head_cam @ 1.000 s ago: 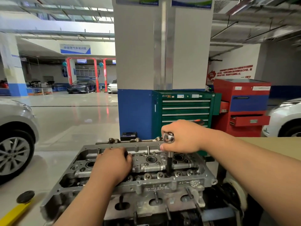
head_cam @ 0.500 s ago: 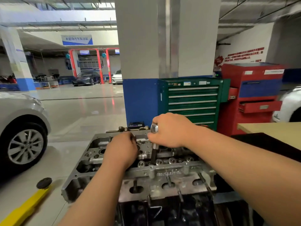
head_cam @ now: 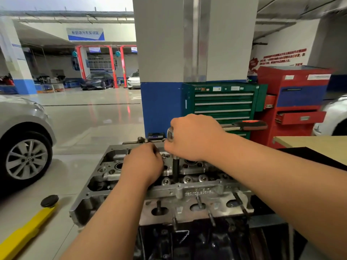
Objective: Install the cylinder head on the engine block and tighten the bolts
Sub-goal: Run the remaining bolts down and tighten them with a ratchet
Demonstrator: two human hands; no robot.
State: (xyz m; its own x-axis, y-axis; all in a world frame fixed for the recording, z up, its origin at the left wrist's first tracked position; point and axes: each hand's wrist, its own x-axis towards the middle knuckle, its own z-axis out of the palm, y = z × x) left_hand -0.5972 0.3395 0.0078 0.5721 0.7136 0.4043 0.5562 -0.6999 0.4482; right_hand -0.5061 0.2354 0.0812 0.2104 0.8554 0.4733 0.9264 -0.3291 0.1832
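The grey aluminium cylinder head [head_cam: 199, 192] sits on the dark engine block [head_cam: 197, 241] in front of me. My right hand [head_cam: 195, 137] is closed over the head of a ratchet wrench [head_cam: 170, 133]. The wrench's red and black handle [head_cam: 250, 125] sticks out to the right. A black socket extension [head_cam: 175, 170] runs straight down from the wrench into the top of the cylinder head. My left hand [head_cam: 143, 164] rests knuckles-up on the cylinder head just left of the extension, fingers curled under. What lies beneath them is hidden.
A green tool cabinet [head_cam: 223, 106] and a red one [head_cam: 294, 104] with open drawers stand behind the engine by a pillar. A tan table [head_cam: 315, 145] lies at right, a silver car [head_cam: 20, 139] at left, a yellow lift arm [head_cam: 26, 231] on the floor.
The ratchet handle has swung out to the right from behind my right hand. My left hand has stayed on the cylinder head. My view has shifted and tilted a little lower.
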